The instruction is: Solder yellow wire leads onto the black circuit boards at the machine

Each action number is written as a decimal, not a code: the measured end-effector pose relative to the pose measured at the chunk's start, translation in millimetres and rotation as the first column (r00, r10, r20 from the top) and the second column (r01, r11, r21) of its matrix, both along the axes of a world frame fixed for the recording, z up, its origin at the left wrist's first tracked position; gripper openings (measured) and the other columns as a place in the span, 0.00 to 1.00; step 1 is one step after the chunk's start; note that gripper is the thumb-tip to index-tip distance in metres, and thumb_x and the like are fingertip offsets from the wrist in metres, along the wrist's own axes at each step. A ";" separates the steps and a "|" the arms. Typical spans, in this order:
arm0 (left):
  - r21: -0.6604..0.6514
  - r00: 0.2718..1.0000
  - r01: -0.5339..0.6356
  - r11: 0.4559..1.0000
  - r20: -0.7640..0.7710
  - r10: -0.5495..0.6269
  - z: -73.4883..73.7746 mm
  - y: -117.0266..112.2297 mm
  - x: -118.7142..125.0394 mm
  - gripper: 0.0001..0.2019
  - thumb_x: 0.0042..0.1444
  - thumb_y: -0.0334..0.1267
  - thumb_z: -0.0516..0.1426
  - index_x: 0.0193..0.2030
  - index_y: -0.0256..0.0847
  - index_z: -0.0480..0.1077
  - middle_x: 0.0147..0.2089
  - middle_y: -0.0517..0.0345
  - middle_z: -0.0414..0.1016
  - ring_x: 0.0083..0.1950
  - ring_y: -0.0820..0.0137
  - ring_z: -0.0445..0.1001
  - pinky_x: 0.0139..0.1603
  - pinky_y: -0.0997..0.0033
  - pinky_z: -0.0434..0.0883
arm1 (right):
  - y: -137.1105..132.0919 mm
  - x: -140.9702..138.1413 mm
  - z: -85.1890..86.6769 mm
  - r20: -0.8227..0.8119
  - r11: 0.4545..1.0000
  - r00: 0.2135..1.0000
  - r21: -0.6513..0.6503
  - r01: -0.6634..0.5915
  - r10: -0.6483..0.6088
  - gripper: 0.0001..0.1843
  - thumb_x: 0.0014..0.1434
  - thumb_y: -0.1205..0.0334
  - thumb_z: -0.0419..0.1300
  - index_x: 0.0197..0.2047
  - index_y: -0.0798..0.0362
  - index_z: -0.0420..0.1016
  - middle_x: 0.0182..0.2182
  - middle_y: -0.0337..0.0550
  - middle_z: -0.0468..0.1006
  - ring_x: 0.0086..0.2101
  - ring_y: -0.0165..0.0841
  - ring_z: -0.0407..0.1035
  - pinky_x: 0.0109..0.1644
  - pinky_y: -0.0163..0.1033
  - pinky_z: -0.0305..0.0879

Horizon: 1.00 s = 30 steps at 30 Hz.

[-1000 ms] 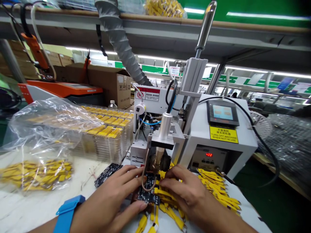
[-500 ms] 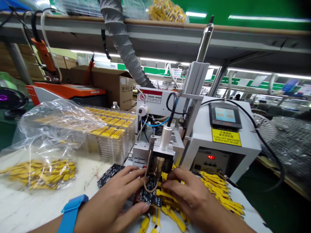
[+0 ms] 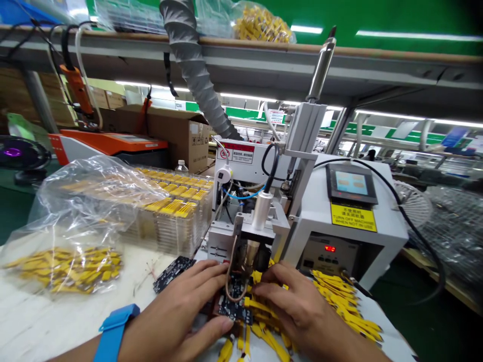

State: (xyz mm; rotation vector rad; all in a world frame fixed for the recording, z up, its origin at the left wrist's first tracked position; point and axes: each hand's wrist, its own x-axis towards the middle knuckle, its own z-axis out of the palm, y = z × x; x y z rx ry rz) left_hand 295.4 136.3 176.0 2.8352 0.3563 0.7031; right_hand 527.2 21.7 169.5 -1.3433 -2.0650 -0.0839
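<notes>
A black circuit board (image 3: 234, 304) lies under the machine's soldering head (image 3: 249, 256), with a curved copper-coloured tube looping down over it. My left hand (image 3: 192, 301) rests along the board's left side, fingers stretched forward and thumb spread apart near the front edge. On the other side, my right hand (image 3: 292, 296) has its fingers curled and pressed together on a yellow flex cable (image 3: 260, 305) at the board's right edge. The fingertips are partly hidden among other yellow strips. A second black board (image 3: 172, 274) lies beyond my left hand.
Loose yellow flex cables (image 3: 343, 306) are heaped right of my right hand. A clear bag (image 3: 64, 269) of yellow strips and stacked clear trays (image 3: 177, 226) stand left. The machine's control box (image 3: 381, 226) is at right; a grey hose (image 3: 196, 70) hangs overhead.
The whole view has shifted slightly, so things appear a little lower and to the right. Both hands keep nearly the same places about the board.
</notes>
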 end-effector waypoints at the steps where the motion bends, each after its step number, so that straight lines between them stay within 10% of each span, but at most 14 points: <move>1: 0.007 1.000 -0.001 1.000 0.002 0.001 -0.4 0.0 -0.2 0.22 0.61 0.44 0.57 0.61 0.43 0.64 0.62 0.48 0.68 0.62 0.53 0.66 0.57 0.47 0.70 | -0.2 -0.2 0.6 0.002 1.000 1.000 0.002 -0.003 0.003 0.13 0.64 0.71 0.52 0.45 0.56 0.77 0.36 0.51 0.73 0.35 0.39 0.68 0.37 0.42 0.68; 17: 0.201 0.999 -0.019 0.979 0.036 0.012 0.1 -5.8 7.0 0.21 0.57 0.43 0.60 0.56 0.37 0.68 0.58 0.45 0.72 0.59 0.51 0.68 0.55 0.49 0.72 | -2.7 -9.7 10.2 -0.274 0.976 0.957 -0.214 0.036 -0.095 0.12 0.62 0.69 0.54 0.41 0.51 0.80 0.35 0.45 0.78 0.36 0.34 0.73 0.42 0.37 0.69; 21: 0.314 1.000 -0.010 0.949 -0.025 0.018 -4.5 -9.7 9.8 0.21 0.61 0.42 0.57 0.57 0.32 0.68 0.58 0.42 0.72 0.58 0.50 0.70 0.53 0.50 0.73 | 3.0 -16.6 6.0 -0.530 0.850 0.766 -0.526 0.040 -0.364 0.09 0.60 0.61 0.57 0.37 0.54 0.78 0.30 0.44 0.79 0.26 0.32 0.74 0.30 0.34 0.70; 25: 0.249 0.999 0.006 0.969 -0.037 0.003 3.3 -9.5 9.3 0.20 0.63 0.44 0.54 0.57 0.35 0.67 0.58 0.43 0.72 0.59 0.52 0.69 0.55 0.52 0.72 | 5.2 -18.7 -0.3 -0.702 0.838 0.593 -0.540 -0.081 -0.395 0.15 0.58 0.51 0.60 0.37 0.55 0.76 0.27 0.44 0.78 0.23 0.33 0.73 0.26 0.34 0.71; 30: -0.005 0.996 -0.074 0.997 0.041 0.075 32.0 16.4 -8.1 0.17 0.67 0.41 0.43 0.49 0.41 0.71 0.49 0.51 0.78 0.50 0.60 0.75 0.50 0.60 0.73 | -5.3 -22.4 3.4 -0.575 0.853 0.752 -0.521 -0.035 -0.321 0.14 0.62 0.51 0.58 0.38 0.52 0.78 0.26 0.43 0.78 0.23 0.33 0.74 0.24 0.33 0.70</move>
